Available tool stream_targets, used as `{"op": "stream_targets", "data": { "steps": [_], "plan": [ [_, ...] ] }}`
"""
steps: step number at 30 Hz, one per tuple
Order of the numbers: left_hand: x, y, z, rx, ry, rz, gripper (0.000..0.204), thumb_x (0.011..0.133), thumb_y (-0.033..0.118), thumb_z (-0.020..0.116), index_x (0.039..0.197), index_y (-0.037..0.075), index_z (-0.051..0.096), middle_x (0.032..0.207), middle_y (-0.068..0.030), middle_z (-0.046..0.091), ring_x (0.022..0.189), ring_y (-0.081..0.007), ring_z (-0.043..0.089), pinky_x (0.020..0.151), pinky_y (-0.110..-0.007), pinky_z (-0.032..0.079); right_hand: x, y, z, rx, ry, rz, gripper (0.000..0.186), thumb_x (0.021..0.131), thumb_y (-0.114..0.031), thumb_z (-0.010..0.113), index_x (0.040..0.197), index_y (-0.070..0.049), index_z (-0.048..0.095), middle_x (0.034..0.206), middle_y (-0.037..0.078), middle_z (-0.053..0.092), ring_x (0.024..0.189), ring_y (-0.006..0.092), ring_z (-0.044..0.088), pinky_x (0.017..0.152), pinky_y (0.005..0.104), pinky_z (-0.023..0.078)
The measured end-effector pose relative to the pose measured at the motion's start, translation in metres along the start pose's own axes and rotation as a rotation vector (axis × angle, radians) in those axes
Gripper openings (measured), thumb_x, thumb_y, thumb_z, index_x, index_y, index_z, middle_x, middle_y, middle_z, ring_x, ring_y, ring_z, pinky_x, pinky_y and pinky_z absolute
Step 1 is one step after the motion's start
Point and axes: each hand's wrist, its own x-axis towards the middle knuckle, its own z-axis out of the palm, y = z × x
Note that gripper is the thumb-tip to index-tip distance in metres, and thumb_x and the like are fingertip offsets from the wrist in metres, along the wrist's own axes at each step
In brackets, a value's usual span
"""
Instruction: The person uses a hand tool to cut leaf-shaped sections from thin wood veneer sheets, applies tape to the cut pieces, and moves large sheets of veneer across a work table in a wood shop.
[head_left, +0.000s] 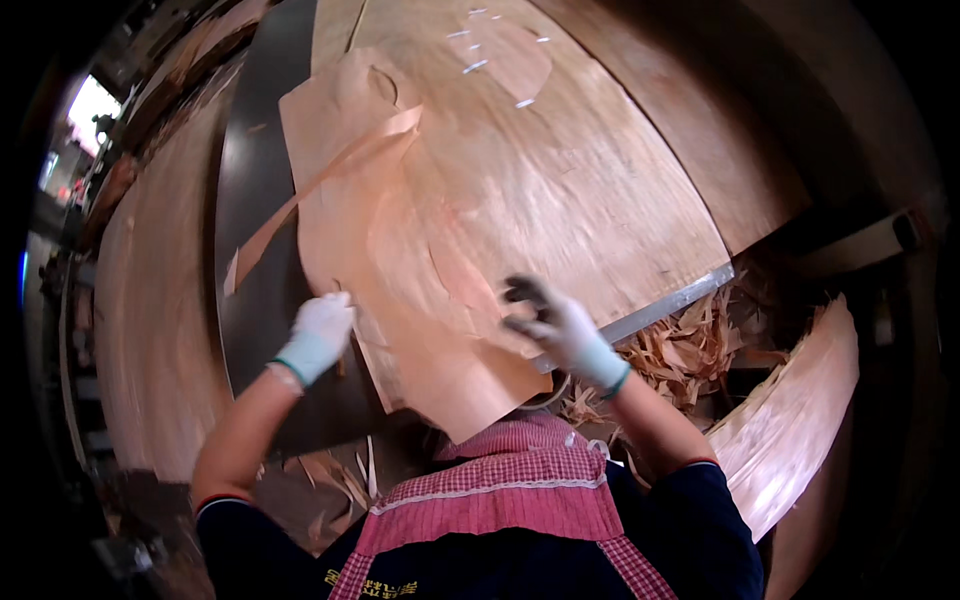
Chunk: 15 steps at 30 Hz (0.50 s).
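Note:
A thin, pale orange wood veneer sheet (335, 215) with ragged edges lies over a larger veneer sheet (600, 190). Its near end hangs past the table's front edge toward my apron. My left hand (322, 328), in a white glove, has its fingers closed at the sheet's left edge; the fingertips are partly hidden. A narrow curled veneer strip (330, 172) lies across the thin sheet, one end reaching left over the dark tabletop (262, 190). Above the sheet's right side is my right hand (560, 325), gloved with dark fingertips, somewhat blurred, fingers apart and nothing clearly held.
A metal strip (670, 303) edges the table at right. Below it lies a heap of veneer scraps (680, 345), beside a curved veneer piece (790, 420). More veneer (160, 320) stands at left. White tape pieces (475, 67) mark a patch on the far sheet.

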Motion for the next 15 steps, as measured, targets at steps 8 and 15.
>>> {"op": "stream_targets", "data": {
  "steps": [8, 15],
  "plan": [
    [-0.161, -0.021, -0.084, -0.302, -0.121, -0.19, 0.031, 0.088, 0.006, 0.053, 0.118, 0.002, 0.061, 0.126, -0.0165, 0.058, 0.118, -0.0318, 0.054, 0.104, -0.038, 0.04, -0.097, 0.049, -0.147, -0.101, 0.133, 0.334, 0.029, 0.096, -0.027, 0.062, 0.106, 0.0, 0.068, 0.077, -0.002, 0.062, 0.074, 0.0089, 0.057, 0.066, 0.0255, 0.047],
    [-0.194, 0.053, -0.096, -0.363, 0.147, -0.477, 0.034, 0.1, 0.009, 0.043, 0.129, -0.006, 0.052, 0.13, -0.0151, 0.056, 0.124, -0.0246, 0.051, 0.107, -0.035, 0.036, -0.179, 0.044, -0.145, 0.019, -0.244, 0.42, 0.017, 0.093, -0.01, 0.059, 0.107, -0.004, 0.067, 0.095, 0.003, 0.069, 0.087, 0.0117, 0.061, 0.08, 0.028, 0.05]
  ]
}}
